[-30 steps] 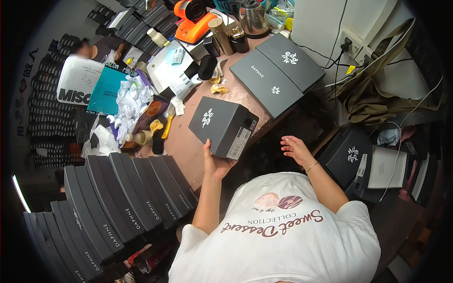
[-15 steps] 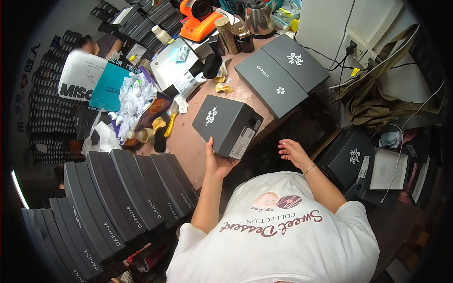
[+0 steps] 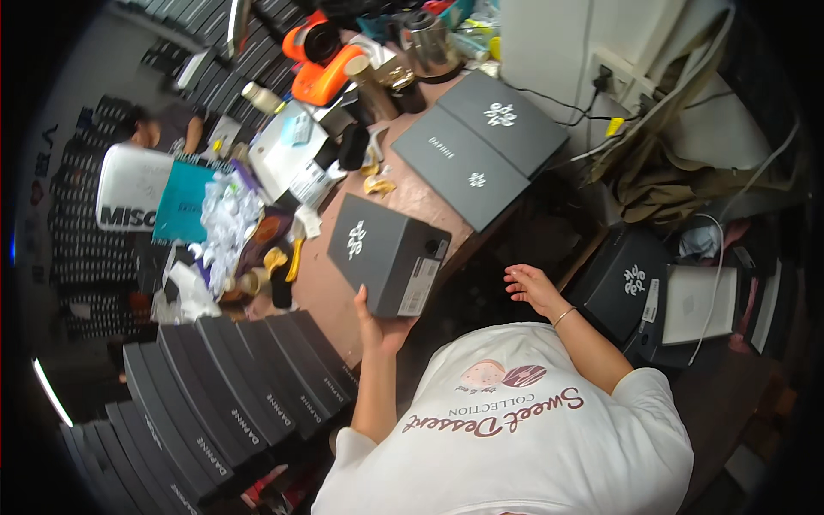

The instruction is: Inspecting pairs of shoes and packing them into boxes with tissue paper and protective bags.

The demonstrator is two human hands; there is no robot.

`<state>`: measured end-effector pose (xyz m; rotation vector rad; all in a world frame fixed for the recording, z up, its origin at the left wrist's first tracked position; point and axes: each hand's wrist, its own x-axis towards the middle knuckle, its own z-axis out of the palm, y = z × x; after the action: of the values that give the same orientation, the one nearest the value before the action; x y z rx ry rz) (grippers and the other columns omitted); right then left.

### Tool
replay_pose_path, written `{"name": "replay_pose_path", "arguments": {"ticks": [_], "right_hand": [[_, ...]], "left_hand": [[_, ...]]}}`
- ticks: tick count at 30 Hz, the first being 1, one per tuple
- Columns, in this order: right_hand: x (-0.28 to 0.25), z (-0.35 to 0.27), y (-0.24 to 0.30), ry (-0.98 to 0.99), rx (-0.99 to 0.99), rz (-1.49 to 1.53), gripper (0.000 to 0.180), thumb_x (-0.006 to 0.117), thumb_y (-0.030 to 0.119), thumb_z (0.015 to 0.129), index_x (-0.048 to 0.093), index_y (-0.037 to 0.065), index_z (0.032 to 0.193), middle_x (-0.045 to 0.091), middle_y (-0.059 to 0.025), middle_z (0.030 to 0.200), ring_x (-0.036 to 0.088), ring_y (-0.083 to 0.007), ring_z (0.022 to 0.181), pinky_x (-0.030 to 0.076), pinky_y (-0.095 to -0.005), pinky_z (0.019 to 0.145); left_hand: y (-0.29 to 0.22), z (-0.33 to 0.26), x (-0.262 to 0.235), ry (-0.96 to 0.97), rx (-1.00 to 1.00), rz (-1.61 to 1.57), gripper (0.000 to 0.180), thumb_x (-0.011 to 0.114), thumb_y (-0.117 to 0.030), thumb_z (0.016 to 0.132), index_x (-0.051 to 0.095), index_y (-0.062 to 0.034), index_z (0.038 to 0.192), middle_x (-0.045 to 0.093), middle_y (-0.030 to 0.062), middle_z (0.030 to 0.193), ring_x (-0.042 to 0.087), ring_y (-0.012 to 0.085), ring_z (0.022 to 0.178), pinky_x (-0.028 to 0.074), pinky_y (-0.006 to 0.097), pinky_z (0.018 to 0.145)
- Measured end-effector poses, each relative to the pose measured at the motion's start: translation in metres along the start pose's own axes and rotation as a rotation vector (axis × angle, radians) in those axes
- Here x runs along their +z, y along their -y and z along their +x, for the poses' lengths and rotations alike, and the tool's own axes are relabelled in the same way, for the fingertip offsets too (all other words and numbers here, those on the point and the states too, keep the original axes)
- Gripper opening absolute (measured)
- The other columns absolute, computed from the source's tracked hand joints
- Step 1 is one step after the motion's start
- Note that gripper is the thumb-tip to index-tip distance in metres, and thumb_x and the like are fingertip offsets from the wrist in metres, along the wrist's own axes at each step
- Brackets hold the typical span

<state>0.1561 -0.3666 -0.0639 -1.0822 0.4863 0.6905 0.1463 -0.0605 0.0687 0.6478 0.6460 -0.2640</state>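
Observation:
A dark grey shoebox (image 3: pixel 369 242) with a white emblem on top and a white label on its end is at the near edge of the pinkish table. My left hand (image 3: pixel 383 330) grips its near corner, the thumb up the side and the other fingers mostly hidden beneath. My right hand (image 3: pixel 534 290) hovers off the table edge, to the right of the box, holding nothing, with its fingers apart and slightly bent. Beyond it, two flat dark grey panels (image 3: pixel 459 167), perhaps box lids, lie side by side on the table.
Several dark shoeboxes (image 3: pixel 249 378) are stacked at the left. Crumpled white wrapping (image 3: pixel 227 215), a yellow-handled brush (image 3: pixel 296 257), a steel kettle (image 3: pixel 427 45) and an orange device (image 3: pixel 326 77) crowd the table. More boxes (image 3: pixel 618 283) stand at the right. Another person (image 3: pixel 172 129) sits far left.
My view has tilted, so the table and its things sit further left in the picture. My left hand still grips the shoebox; my right hand stays open in nearly the same place.

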Motion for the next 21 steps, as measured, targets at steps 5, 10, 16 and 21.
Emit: {"name": "replay_pose_path", "arguments": {"ticks": [5, 10, 16, 21], "right_hand": [[-0.017, -0.01, 0.007, -0.04, 0.016, 0.014, 0.024, 0.053, 0.025, 0.096, 0.057, 0.008, 0.113, 0.058, -0.0025, 0.1, 0.057, -0.0112, 0.082, 0.05, -0.0258, 0.069], [-0.033, -0.02, 0.01, -0.064, -0.027, 0.047, 0.024, 0.053, 0.024, 0.096, 0.058, 0.008, 0.114, 0.058, -0.0022, 0.1, 0.058, -0.0113, 0.082, 0.05, -0.0258, 0.069], [-0.06, -0.034, 0.012, -0.118, -0.096, 0.126, 0.026, 0.052, 0.024, 0.097, 0.056, 0.007, 0.115, 0.058, -0.0033, 0.1, 0.057, -0.0112, 0.082, 0.05, -0.0251, 0.068], [-0.079, -0.039, 0.005, -0.16, -0.097, 0.204, 0.026, 0.052, 0.024, 0.097, 0.056, 0.006, 0.115, 0.058, -0.0041, 0.1, 0.058, -0.0113, 0.081, 0.051, -0.0253, 0.067]], "left_hand": [[0.011, 0.012, 0.044, 0.045, 0.064, 0.203, 0.075, 0.062, -0.054, 0.078, 0.037, -0.0124, 0.136, 0.046, 0.009, 0.131, 0.045, 0.0268, 0.121, 0.041, 0.046, 0.096], [0.036, 0.074, 0.122, 0.137, 0.09, 0.243, 0.07, 0.066, -0.043, 0.079, 0.037, -0.0093, 0.134, 0.045, 0.0071, 0.13, 0.044, 0.0253, 0.122, 0.039, 0.045, 0.101], [0.09, 0.201, 0.194, 0.191, 0.065, 0.391, 0.08, 0.061, -0.041, 0.085, 0.014, -0.0143, 0.144, 0.024, 0.011, 0.148, 0.033, 0.0307, 0.13, 0.035, 0.051, 0.1], [0.121, 0.226, 0.218, 0.161, 0.094, 0.679, 0.088, 0.06, -0.036, 0.09, -0.002, -0.0147, 0.148, 0.02, 0.0177, 0.149, 0.027, 0.0371, 0.135, 0.034, 0.054, 0.102]]}}
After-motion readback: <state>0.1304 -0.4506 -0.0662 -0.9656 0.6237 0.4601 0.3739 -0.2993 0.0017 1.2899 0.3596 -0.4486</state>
